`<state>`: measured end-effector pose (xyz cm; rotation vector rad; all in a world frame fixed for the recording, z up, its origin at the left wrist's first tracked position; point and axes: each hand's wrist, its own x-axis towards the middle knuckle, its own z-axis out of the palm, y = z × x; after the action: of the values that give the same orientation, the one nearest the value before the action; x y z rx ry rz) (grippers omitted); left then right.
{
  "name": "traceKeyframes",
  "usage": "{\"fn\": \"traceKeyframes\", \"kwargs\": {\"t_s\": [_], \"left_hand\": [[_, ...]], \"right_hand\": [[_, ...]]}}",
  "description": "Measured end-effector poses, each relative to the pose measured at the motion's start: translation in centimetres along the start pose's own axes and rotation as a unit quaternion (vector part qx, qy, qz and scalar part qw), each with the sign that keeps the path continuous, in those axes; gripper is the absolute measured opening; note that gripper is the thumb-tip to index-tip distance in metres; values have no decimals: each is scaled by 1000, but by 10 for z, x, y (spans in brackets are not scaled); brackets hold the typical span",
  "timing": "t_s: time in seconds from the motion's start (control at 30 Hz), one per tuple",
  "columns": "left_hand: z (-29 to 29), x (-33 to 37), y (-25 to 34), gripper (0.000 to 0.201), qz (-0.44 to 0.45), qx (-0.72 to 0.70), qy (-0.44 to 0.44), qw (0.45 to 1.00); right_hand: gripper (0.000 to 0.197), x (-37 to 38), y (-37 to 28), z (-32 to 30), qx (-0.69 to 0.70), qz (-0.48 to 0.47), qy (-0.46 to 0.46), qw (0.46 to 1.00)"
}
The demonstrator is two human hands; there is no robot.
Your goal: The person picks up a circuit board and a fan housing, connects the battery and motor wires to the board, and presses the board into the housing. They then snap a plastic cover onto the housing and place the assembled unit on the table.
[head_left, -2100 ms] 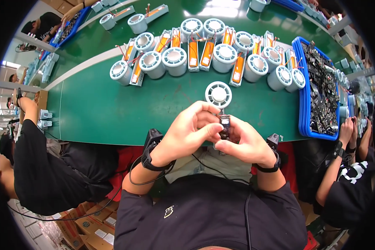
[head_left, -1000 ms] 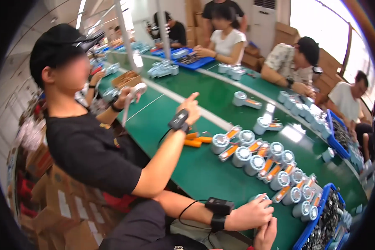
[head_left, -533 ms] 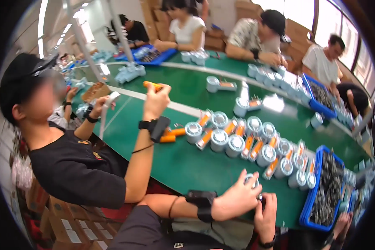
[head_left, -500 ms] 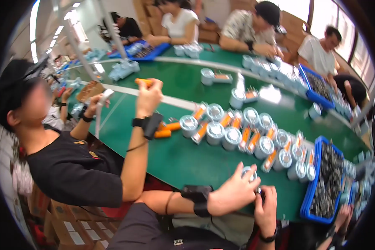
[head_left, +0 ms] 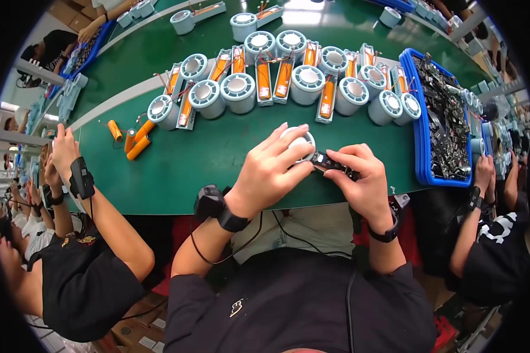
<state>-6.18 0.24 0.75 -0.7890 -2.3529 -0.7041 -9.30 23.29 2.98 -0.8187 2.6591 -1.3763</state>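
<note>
Near the table's front edge, my left hand (head_left: 270, 172) wraps over a light blue round housing (head_left: 305, 139), whose lower part the fingers hide. Close beside it, my right hand (head_left: 362, 181) pinches a small black circuit board (head_left: 330, 163) between thumb and fingers. The board's left end reaches the left fingertips and the housing; whether it touches the housing I cannot tell. Beyond my hands stand several similar housings (head_left: 238, 88) with round silvery centres. Open cases holding orange battery cells (head_left: 264, 79) and thin wires are attached to or lie against them.
At the right, stacked blue trays (head_left: 421, 120) hold a heap of black circuit boards (head_left: 447, 126). Loose orange battery cells (head_left: 138, 148) lie at left on the green table (head_left: 206, 156). A co-worker's arm (head_left: 115, 220) is close on the left; another person (head_left: 494, 235) sits at right.
My view has swung right and tilted down, so the whole scene has shifted. The circuit board in my right hand now shows clearly, next to the housing under my left hand.
</note>
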Motion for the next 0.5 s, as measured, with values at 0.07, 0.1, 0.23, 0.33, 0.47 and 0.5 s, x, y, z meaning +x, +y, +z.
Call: {"fn": "traceKeyframes", "kwargs": {"t_s": [0.07, 0.1, 0.23, 0.33, 0.47, 0.5], "left_hand": [[0, -4, 5, 11, -1, 7, 2, 1000], [1, -4, 8, 10, 3, 12, 7, 1000], [-3, -2, 20, 9, -8, 34, -6, 999], [-10, 13, 19, 8, -13, 59, -25, 998], [-15, 20, 23, 8, -30, 58, -70, 995], [-14, 18, 22, 8, -29, 52, -76, 995]], "right_hand": [[37, -6, -6, 7, -21, -18, 29, 999], [37, -6, -9, 8, -16, -18, 25, 999], [36, -2, -17, -1, -110, -38, -9, 993], [33, 0, 7, -11, -27, -56, -79, 995], [28, -9, 27, -7, 237, 109, -104, 960], [28, -9, 27, -5, 239, 105, -104, 960]]}}
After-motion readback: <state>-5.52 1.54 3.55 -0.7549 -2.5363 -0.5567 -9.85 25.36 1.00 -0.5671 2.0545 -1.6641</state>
